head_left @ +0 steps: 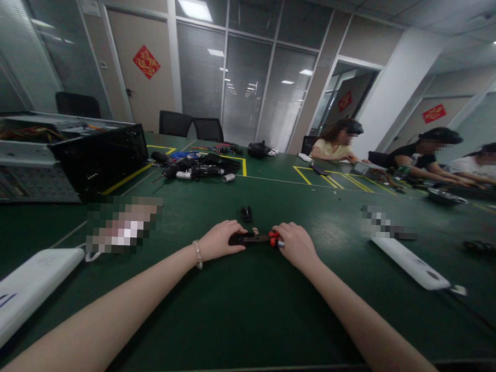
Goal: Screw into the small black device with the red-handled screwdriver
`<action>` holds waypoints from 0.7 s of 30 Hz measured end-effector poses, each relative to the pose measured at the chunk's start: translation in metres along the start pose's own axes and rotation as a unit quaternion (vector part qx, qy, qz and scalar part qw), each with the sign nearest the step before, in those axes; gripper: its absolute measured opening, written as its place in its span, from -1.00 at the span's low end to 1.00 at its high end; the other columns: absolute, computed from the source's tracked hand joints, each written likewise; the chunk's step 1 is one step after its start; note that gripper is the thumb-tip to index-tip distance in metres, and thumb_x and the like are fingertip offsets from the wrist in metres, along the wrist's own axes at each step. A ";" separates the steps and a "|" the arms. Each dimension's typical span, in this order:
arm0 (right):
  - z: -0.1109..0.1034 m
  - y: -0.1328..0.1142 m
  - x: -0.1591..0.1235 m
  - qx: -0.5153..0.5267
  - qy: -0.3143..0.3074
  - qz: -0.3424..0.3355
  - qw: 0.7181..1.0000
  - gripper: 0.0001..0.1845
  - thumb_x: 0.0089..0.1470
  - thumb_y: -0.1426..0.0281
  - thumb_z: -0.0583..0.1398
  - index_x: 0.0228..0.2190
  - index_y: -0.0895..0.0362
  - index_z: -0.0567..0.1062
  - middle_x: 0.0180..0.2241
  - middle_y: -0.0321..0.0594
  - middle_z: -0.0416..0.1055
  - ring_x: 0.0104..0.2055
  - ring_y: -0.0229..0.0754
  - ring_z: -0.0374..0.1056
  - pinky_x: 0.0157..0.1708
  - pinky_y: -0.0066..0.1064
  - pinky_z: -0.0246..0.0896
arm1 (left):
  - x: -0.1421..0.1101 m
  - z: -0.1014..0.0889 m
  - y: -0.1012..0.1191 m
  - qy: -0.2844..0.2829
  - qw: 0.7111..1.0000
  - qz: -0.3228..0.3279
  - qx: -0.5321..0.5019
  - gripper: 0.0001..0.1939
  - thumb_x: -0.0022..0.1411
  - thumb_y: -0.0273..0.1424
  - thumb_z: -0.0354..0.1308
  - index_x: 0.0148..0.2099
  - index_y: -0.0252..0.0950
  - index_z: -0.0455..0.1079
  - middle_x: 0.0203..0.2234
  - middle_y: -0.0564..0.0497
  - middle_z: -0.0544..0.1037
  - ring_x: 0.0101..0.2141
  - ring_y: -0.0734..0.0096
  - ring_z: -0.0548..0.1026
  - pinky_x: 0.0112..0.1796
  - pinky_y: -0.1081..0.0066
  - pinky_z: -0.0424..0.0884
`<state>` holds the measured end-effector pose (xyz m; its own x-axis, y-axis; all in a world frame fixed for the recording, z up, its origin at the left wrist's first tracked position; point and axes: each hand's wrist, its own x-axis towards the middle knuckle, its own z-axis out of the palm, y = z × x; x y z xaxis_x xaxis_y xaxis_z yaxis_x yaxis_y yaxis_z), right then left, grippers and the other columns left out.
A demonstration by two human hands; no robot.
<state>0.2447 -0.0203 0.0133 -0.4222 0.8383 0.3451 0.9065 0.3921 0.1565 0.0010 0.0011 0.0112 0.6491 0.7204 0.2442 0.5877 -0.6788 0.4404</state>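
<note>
1. A slim, dark object (pixel 255 239) bridges the gap between a person's hands, over a green surface (pixel 242 317).
2. The left hand (pixel 221 241) pinches its dark end; the right hand (pixel 297 246) grasps its bright red, silver-tipped end.

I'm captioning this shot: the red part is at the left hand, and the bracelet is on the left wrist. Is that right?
Not quite: the head view shows the red part at the right hand. The bracelet is on the left wrist.
</note>
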 end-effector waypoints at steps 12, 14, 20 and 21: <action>-0.003 -0.002 0.000 0.003 0.000 0.002 1.000 -0.66 -0.08 0.55 0.09 -0.19 0.16 0.40 -0.22 -0.13 0.39 -0.23 -0.15 0.22 -0.26 -0.36 0.08 | -0.001 0.001 -0.002 0.003 1.000 0.003 0.002 -0.66 0.06 -0.27 0.17 -0.10 -0.22 0.29 -0.24 0.01 0.38 -0.23 0.27 0.35 -0.23 0.30 0.30; -0.003 -0.002 0.001 0.011 -0.005 0.005 1.000 -0.66 -0.09 0.54 0.10 -0.19 0.15 0.40 -0.23 -0.14 0.39 -0.24 -0.16 0.23 -0.26 -0.37 0.08 | -0.001 0.000 -0.002 0.000 1.000 0.000 0.000 -0.66 0.06 -0.27 0.16 -0.10 -0.22 0.29 -0.24 0.01 0.38 -0.24 0.28 0.36 -0.24 0.31 0.30; -0.004 -0.001 0.000 -0.003 0.009 -0.003 1.000 -0.67 -0.07 0.55 0.09 -0.19 0.17 0.40 -0.23 -0.13 0.39 -0.24 -0.15 0.23 -0.26 -0.36 0.08 | 0.000 -0.001 0.000 -0.002 1.000 -0.004 -0.003 -0.66 0.05 -0.27 0.17 -0.10 -0.22 0.29 -0.23 0.01 0.38 -0.22 0.26 0.35 -0.23 0.29 0.30; -0.004 0.000 0.000 -0.007 0.009 -0.005 1.000 -0.67 -0.07 0.55 0.09 -0.19 0.17 0.40 -0.23 -0.13 0.39 -0.24 -0.15 0.23 -0.27 -0.35 0.08 | 0.000 -0.001 0.000 -0.003 1.000 -0.005 -0.004 -0.66 0.05 -0.27 0.17 -0.10 -0.22 0.30 -0.23 0.01 0.38 -0.21 0.26 0.35 -0.23 0.29 0.30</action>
<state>0.2443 -0.0216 0.0168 -0.4310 0.8271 0.3608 0.9023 0.3946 0.1733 0.0003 0.0013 0.0118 0.6460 0.7266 0.2339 0.5911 -0.6701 0.4490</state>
